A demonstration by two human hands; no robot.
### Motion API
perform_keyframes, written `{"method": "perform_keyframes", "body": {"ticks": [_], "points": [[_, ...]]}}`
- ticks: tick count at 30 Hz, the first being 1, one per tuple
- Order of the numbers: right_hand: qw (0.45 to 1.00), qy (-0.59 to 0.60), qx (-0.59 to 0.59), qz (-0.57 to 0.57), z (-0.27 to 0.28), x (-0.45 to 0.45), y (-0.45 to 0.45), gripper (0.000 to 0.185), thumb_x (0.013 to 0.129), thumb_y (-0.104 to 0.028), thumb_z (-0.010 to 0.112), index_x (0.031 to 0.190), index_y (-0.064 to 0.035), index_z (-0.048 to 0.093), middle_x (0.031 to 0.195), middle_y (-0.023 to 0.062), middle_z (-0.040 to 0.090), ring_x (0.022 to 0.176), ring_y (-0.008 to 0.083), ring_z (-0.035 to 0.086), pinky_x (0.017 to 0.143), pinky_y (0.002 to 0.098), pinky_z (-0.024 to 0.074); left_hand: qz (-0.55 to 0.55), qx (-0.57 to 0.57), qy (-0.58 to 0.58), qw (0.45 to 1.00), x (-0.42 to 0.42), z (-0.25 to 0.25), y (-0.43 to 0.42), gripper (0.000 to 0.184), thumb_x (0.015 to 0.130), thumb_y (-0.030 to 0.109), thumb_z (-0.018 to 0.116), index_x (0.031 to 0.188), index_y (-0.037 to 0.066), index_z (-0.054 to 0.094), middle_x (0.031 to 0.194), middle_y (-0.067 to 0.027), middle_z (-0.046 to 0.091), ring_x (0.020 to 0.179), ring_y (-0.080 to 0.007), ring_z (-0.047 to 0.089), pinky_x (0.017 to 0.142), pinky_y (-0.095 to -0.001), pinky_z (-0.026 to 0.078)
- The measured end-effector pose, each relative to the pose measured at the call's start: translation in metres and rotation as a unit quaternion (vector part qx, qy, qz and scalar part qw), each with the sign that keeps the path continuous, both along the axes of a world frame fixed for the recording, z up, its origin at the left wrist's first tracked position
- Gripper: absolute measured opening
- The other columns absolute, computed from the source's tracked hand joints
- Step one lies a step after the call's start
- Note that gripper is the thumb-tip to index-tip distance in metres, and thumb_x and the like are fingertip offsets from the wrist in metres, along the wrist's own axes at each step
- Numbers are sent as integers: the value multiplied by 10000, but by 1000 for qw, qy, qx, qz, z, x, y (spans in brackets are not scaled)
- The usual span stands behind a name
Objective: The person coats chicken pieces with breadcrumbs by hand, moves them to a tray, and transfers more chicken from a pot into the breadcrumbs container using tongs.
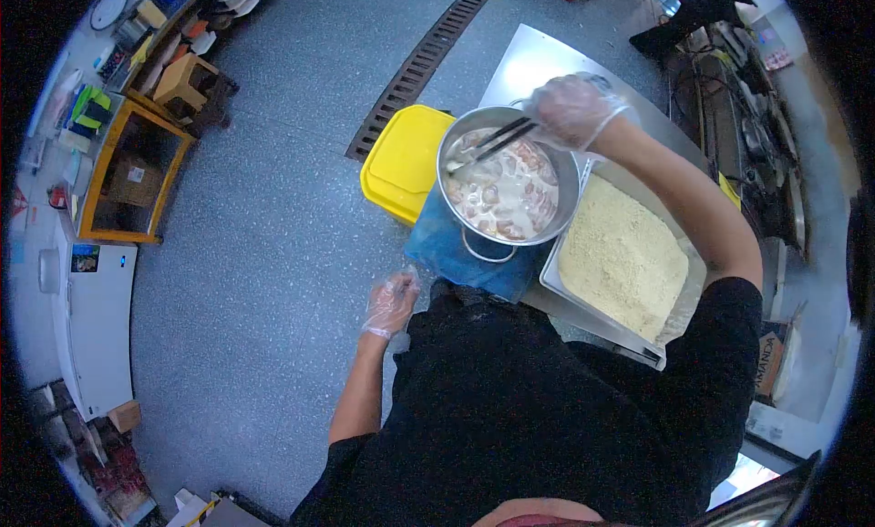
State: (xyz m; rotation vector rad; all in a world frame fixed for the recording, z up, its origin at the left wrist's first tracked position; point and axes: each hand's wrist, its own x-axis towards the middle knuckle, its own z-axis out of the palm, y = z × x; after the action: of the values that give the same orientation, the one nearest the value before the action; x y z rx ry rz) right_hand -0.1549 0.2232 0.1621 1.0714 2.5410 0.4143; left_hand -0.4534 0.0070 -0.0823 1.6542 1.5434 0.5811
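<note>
My right hand (pixel 572 110), in a clear plastic glove, is closed around black tongs (pixel 503 141). Their whitish tips reach into a round metal pot (pixel 571 203) from its far side. Inside the pot, pale raw meat pieces (pixel 510 185) lie in a milky white liquid. Below and left of the pot, my left hand (pixel 392 304), also gloved, hangs near my body with its fingers curled in and nothing visible in them. Right of the pot sits a metal tray (pixel 550 276) filled with pale yellow powder (pixel 624 263).
A yellow lidded container (pixel 407 158) stands left of the pot, beside blue plastic (pixel 447 242) under it. A steel table (pixel 533 62) extends behind. The floor has a drain grate (pixel 424 67); a white freezer (pixel 98 326) and a wood-framed cabinet (pixel 137 176) line the left.
</note>
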Motion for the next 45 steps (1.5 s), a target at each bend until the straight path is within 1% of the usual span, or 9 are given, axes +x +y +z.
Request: {"method": "perform_keyframes", "body": {"ticks": [2,5,21,23,30,34,35,41,45], "points": [[974,-15,-112,-198,29,2,-11,325,816,-386,608,902,-74,639,821,114,599,829,264,600,755,417,474,-3,4,-1,1000,0,-4,2,198,839,225,588,960,70,612,918,-174,643,876,-363,615,781,-434,476],[962,24,-134,-236,28,41,-15,343,796,-404,626,904,-80,663,818,142,615,808,298,601,757,410,470,-21,13,13,1000,3,-7,6,195,839,219,585,957,67,614,923,-182,641,878,-369,614,785,-437,474],[946,147,-58,-284,70,113,-85,404,753,-400,676,998,-79,689,851,174,662,793,304,629,767,367,480,-112,81,32,990,20,1,29,186,839,213,575,932,54,594,864,-205,630,815,-400,602,712,-473,470],[896,97,-160,-403,55,100,-81,362,756,-384,690,997,-112,693,944,147,644,879,282,607,791,376,467,-115,85,28,989,21,-4,27,193,843,226,572,933,56,595,869,-201,629,818,-402,599,715,-479,466],[888,56,-137,-435,28,100,-92,401,746,-459,660,983,-138,701,865,164,653,865,291,630,797,381,481,-138,77,37,987,22,-17,18,216,847,250,576,936,54,602,865,-196,634,823,-395,605,724,-470,468],[919,142,-128,-344,57,127,-108,358,766,-403,665,984,-121,702,845,165,653,789,304,630,752,393,489,-125,49,2,991,30,-14,15,226,848,254,585,941,49,604,864,-195,639,827,-380,616,724,-452,476],[886,147,-168,-406,75,127,-115,372,755,-391,686,989,-101,698,894,154,643,843,301,606,793,380,474,-122,25,10,992,32,-10,16,227,850,253,588,942,47,605,867,-193,642,828,-376,619,725,-446,480],[870,160,-34,-466,129,187,-178,385,710,-354,734,1013,-120,693,1000,107,596,1022,247,528,894,340,416,-141,10,19,990,51,-7,20,266,858,277,599,963,33,610,866,-187,654,819,-341,638,730,-416,491],[855,168,70,-486,147,226,-227,402,679,-380,757,967,-104,705,928,106,613,953,267,583,852,356,443,-147,14,30,989,69,-6,21,289,864,291,603,985,29,617,865,-180,660,813,-313,649,727,-397,497]]}}
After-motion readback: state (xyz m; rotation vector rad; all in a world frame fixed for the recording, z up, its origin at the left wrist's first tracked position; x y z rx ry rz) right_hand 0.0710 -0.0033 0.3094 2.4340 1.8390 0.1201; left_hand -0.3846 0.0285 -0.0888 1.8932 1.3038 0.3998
